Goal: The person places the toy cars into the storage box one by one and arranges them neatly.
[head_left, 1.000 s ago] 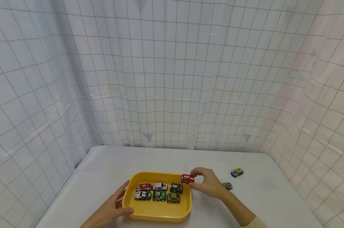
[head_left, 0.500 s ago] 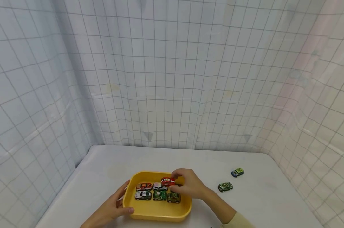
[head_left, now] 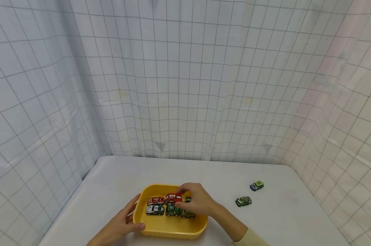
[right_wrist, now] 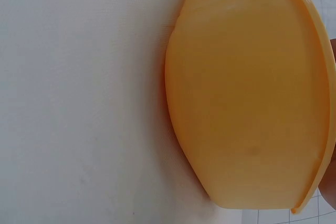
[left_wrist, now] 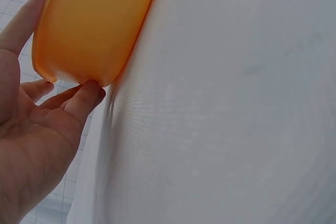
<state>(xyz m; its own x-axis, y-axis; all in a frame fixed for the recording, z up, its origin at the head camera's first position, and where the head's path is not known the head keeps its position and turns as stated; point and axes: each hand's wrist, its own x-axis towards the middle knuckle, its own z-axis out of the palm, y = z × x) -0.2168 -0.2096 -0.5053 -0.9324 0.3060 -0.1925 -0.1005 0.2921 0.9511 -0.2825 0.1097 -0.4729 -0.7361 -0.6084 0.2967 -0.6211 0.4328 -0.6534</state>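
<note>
A yellow plastic tray (head_left: 173, 233) sits at the front of the white table. My left hand (head_left: 123, 220) grips its left end, thumb at the near corner and fingers along the side; the left wrist view shows the fingertips against the tray's outer wall. With thumb and index finger, my right hand (head_left: 199, 201) pinches a red toy car (head_left: 173, 199) in the tray's back row. An orange-red toy car (head_left: 156, 201) lies to its left. In front are a white-and-green car (head_left: 155, 210), a green car (head_left: 172, 210) and a camouflage car (head_left: 187, 214). Another dark car is mostly hidden by my right hand.
On the table to the right lie a green camouflage toy car (head_left: 243, 201) and, farther back, a blue-and-yellow-green toy car (head_left: 257, 185). White grid-patterned curtains (head_left: 185, 102) enclose the table at the back and sides.
My right hand has carried the red car leftward from the tray's right rim to above the back row, where it now covers the white-and-pink car. My left hand has stayed on the tray.
</note>
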